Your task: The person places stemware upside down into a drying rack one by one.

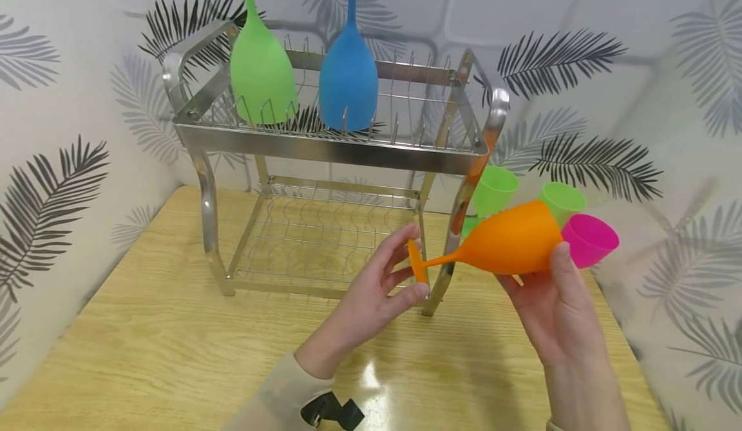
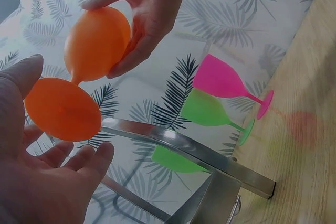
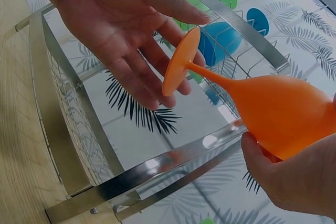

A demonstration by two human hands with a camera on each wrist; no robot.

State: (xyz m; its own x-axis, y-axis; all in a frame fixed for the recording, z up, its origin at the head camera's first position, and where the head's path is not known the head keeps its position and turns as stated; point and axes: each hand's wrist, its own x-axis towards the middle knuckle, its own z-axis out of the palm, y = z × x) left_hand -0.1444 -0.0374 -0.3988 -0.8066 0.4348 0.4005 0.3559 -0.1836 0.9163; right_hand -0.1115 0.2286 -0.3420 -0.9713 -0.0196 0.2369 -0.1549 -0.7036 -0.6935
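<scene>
By rack (image 1: 330,148), orange goblet (image 1: 510,241) sideways, rim-right

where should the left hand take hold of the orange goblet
Probably by the slim stem, from the person's left: the orange goblet is held sideways, foot toward the left hand, while the right hand holds the bowl.

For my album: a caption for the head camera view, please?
Right hand holds orange goblet sideways, foot near left hand; green goblet and blue goblet stand upturned on a metal rack.
</scene>
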